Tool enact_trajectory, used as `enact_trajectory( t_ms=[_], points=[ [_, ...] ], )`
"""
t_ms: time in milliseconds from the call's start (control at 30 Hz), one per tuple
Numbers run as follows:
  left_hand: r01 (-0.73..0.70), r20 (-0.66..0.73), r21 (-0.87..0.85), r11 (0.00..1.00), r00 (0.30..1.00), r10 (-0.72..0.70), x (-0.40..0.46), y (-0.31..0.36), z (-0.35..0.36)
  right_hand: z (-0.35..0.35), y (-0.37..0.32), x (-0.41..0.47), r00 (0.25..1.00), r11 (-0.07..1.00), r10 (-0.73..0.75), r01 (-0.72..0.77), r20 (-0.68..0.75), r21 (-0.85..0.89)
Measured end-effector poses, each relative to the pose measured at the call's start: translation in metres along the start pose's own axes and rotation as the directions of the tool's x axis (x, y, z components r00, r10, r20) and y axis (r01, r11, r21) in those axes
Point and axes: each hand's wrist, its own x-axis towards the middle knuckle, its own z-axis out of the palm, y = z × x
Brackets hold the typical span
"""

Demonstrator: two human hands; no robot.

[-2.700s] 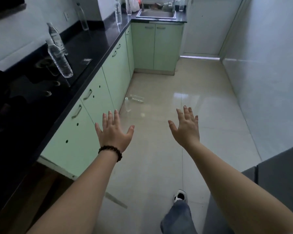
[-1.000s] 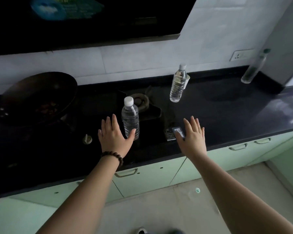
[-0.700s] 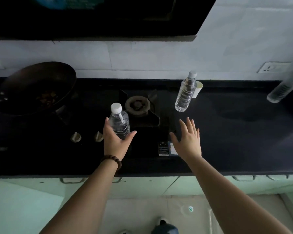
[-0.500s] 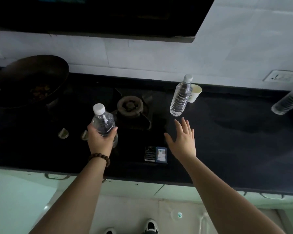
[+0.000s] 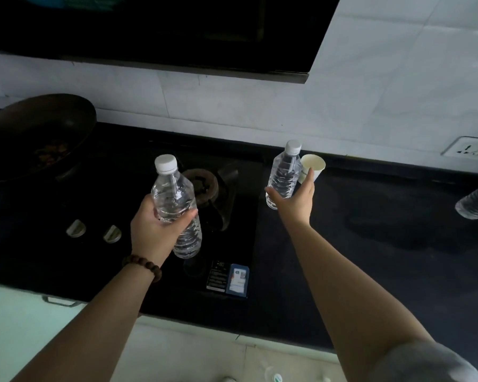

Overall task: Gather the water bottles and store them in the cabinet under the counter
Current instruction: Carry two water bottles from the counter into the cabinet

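The left hand (image 5: 156, 234) grips the nearer water bottle (image 5: 176, 206) around its middle and now holds it higher above the stove (image 5: 232, 216) than half a second ago, a little tilted. The right hand (image 5: 294, 201), which was spread and free over the counter (image 5: 384, 244) before, has reached the second bottle (image 5: 283, 175) beside the paper cup (image 5: 313, 164); thumb and fingers are around its lower part, and the bottle stands upright. A third bottle (image 5: 476, 205) shows at the right edge.
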Motion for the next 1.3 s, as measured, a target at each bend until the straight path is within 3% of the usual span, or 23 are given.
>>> enact_trajectory(
  t_ms=[300,600,833,1067,1300],
  points=[
    [0.012,-0.020,0.048,0.999,1.000,-0.011,0.002,-0.003,-0.006,0.026,0.019,0.034,0.994,0.992,0.109,-0.108,-0.010,0.065],
    [0.061,-0.105,0.059,0.996,0.993,-0.055,-0.006,-0.019,-0.035,0.011,0.008,0.003,1.000,0.999,0.016,-0.016,0.005,0.043],
    [0.070,-0.206,0.049,0.996,0.977,-0.058,-0.017,-0.020,-0.067,0.003,-0.034,-0.066,0.977,0.991,-0.104,0.086,0.186,0.103],
    [0.124,-0.357,0.002,0.992,0.927,-0.115,-0.050,-0.038,-0.121,0.045,-0.082,-0.149,0.879,0.969,-0.189,0.094,0.438,0.230],
    [0.220,-0.523,0.030,0.975,0.835,-0.173,-0.103,-0.072,-0.207,0.108,-0.109,-0.235,0.695,0.962,-0.254,0.107,0.673,0.252]
  ],
)
